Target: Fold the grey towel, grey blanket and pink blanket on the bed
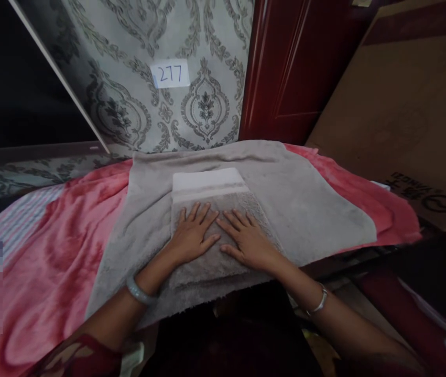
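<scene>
Grey blanket (309, 204), wide beside towel (225, 200), hands (192, 234) (251, 242) atop

left hand (191, 234): palm down, flat, fingers (194, 211) spread and pointing forward
right hand (251, 242): palm down, flat, fingers spread, angled forward and left
thumbs (210, 241): turned inward, tips near each other but apart
left forearm (116, 310): slanting in from lower left
right forearm (348, 324): slanting in from lower right
</scene>
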`<state>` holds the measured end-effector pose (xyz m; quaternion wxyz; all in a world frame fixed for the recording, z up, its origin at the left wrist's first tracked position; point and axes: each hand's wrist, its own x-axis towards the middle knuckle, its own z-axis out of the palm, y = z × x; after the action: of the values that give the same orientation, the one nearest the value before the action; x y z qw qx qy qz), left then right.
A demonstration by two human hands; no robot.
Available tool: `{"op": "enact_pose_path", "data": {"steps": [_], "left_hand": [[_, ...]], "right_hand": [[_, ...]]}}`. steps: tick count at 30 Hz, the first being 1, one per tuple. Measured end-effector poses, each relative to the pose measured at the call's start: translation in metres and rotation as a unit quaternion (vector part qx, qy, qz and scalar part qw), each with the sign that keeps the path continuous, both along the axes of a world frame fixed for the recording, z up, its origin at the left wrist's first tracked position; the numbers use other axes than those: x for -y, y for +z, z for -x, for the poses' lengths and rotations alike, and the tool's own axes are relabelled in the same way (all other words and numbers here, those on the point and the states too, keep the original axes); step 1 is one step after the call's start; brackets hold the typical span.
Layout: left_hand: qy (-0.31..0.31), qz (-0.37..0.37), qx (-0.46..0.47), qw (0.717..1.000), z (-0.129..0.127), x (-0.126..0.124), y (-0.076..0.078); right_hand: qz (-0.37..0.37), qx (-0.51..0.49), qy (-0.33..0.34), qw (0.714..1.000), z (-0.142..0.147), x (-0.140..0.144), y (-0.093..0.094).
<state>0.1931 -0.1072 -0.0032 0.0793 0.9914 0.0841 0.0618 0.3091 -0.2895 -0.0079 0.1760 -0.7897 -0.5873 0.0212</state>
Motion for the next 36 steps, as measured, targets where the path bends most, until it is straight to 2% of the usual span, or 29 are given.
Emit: {"op": "enact_pose_path", "data": {"steps": [5,7,9,12,15,18,20,22,25,29,32,34,36], "left_hand": [[-0.031,0.033,0.03,0.999,0.007,-0.012,0.001],[-0.043,0.047,0.048,0.997,0.012,-0.018,-0.001],[-0.047,0.056,0.07,0.995,0.015,-0.023,-0.005],[-0.048,0.057,0.102,0.992,0.016,-0.028,-0.011],[-0.055,0.05,0.126,0.989,0.016,-0.032,-0.017],[-0.058,0.041,0.138,0.988,0.014,-0.035,-0.022],[-0.059,0.037,0.139,0.988,0.014,-0.036,-0.024],[-0.06,0.035,0.14,0.988,0.014,-0.037,-0.025],[-0.059,0.035,0.14,0.988,0.014,-0.038,-0.024],[-0.057,0.041,0.138,0.988,0.014,-0.038,-0.021],[-0.052,0.048,0.137,0.988,0.014,-0.038,-0.019],[-0.049,0.054,0.138,0.988,0.015,-0.038,-0.019],[-0.046,0.067,0.146,0.986,0.014,-0.039,-0.018]], "right_hand": [[-0.014,-0.032,-0.03,0.999,-0.005,0.008,0.006],[-0.029,-0.06,-0.086,0.994,-0.01,0.021,0.002],[-0.076,-0.117,-0.156,0.978,-0.014,0.038,-0.008],[-0.203,-0.247,-0.242,0.916,-0.014,0.06,-0.024],[-0.328,-0.369,-0.296,0.818,-0.003,0.071,-0.03],[-0.373,-0.477,-0.32,0.728,0.007,0.075,-0.024],[-0.375,-0.532,-0.33,0.684,0.007,0.079,-0.018],[-0.369,-0.568,-0.334,0.656,0.003,0.084,-0.013],[-0.336,-0.616,-0.33,0.631,-0.004,0.091,-0.008],[-0.294,-0.696,-0.263,0.6,0.004,0.089,0.0],[-0.338,-0.711,-0.22,0.577,0.022,0.081,0.006],[-0.371,-0.72,-0.207,0.549,0.033,0.077,0.006],[-0.374,-0.737,-0.206,0.524,0.038,0.074,0.004]]}}
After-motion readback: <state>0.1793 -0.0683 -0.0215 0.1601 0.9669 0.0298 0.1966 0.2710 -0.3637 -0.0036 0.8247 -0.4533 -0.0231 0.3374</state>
